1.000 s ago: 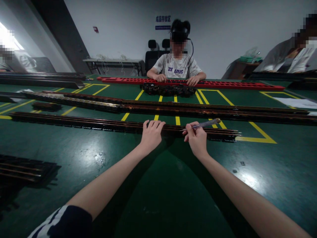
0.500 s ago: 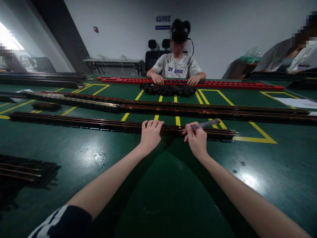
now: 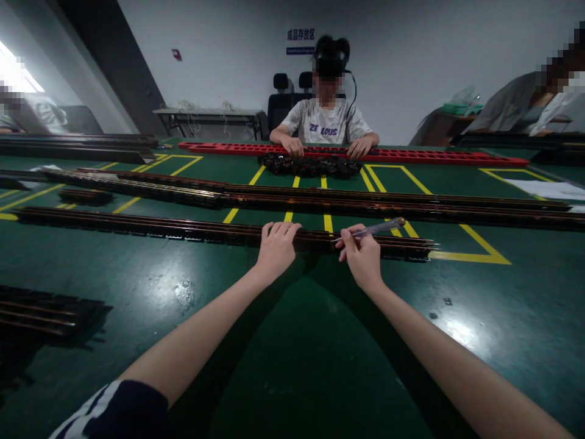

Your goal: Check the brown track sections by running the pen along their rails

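Observation:
A long dark strip [image 3: 183,227] with copper-coloured rods along it lies across the green table in front of me. My left hand [image 3: 277,245] is curled over its middle, fingers bent round the far edge. To the right, my right hand [image 3: 364,253] pinches a screwdriver [image 3: 375,228] with a clear, purplish handle. Its thin shaft points left and down to the strip, and the handle end slants up to the right. Whether the tip touches the strip is too small to tell. The strip's right end shows bare rod ends.
More long dark strips [image 3: 329,200] lie beyond mine, and a dark stack [image 3: 41,311] sits at the left front. Across the table a person's hands rest on a red slotted rail [image 3: 425,156], behind a heap of black parts [image 3: 311,166]. Yellow tape [image 3: 475,258] marks the table [image 3: 315,353].
Both my hands and the screwdriver hold almost the same place, with only a very slight shift left. The strip stays where it was. The person opposite has barely moved.

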`<state>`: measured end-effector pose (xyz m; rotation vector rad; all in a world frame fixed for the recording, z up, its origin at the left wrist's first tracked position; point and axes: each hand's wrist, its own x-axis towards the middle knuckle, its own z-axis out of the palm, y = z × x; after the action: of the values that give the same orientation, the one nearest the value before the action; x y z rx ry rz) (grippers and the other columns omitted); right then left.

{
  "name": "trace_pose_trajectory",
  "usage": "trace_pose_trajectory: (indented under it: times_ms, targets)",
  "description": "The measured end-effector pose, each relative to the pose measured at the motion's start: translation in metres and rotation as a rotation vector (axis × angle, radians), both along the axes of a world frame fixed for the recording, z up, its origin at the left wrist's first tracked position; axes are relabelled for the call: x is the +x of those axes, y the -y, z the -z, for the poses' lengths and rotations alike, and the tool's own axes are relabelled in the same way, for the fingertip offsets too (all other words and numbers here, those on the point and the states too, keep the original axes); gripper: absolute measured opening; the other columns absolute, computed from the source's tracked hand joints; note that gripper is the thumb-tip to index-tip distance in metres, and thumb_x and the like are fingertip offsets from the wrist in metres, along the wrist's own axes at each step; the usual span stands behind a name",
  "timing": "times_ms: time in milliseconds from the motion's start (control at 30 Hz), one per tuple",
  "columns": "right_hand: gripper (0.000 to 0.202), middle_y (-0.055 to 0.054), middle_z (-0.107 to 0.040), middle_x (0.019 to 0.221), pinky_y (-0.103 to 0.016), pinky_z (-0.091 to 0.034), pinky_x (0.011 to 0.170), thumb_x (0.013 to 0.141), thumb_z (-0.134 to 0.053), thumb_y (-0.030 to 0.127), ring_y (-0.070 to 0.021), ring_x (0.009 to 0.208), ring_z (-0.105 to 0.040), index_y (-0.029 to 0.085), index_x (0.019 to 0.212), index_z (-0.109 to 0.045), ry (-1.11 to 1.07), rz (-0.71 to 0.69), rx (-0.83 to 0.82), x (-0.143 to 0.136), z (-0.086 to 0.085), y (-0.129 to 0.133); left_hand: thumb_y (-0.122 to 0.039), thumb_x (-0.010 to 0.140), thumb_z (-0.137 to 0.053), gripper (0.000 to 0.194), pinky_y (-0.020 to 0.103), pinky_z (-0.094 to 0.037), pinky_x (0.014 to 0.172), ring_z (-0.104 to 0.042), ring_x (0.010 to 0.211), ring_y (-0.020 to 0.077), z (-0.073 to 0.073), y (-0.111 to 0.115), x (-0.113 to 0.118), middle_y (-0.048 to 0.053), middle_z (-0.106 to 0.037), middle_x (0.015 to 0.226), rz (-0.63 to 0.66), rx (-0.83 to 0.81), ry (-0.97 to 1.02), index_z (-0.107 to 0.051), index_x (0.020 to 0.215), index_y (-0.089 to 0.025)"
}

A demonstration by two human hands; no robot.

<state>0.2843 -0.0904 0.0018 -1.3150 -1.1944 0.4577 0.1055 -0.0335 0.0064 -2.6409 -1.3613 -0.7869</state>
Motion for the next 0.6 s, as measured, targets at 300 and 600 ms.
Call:
trace_pose_trajectory:
  times_ms: [300, 600]
  targets:
    - [0.033, 0.002, -0.061, 0.061, -0.02, -0.042, 0.039, 0.087, -0.054, 0.051, -0.0083, 0.039, -0.052, 0.019, 0.078, -0.051, -0.009, -0.009, 0.005, 0.0004, 0.001, 0.0004, -0.018, 0.087, -0.044, 0.038, 0.047, -0.033, 0.108, -0.057, 0.116, 0.0231, 0.0007, 0.0008, -0.0013, 0.008, -0.067, 0.12, 0.056, 0.026, 0.024, -0.061, 0.12, -0.018]
    - [0.031, 0.002, -0.061, 0.061, -0.021, -0.042, 0.04, 0.087, -0.054, 0.048, -0.009, 0.039, -0.052, 0.02, 0.077, -0.051, -0.003, -0.015, 0.001, 0.0004, -0.0005, 0.002, -0.041, 0.091, -0.047, 0.045, 0.049, -0.034, 0.105, -0.057, 0.114, 0.0275, 0.0037, -0.0026, 0.0019, 0.013, -0.065, 0.122, 0.038, 0.015, -0.069, -0.056, 0.126, -0.013]
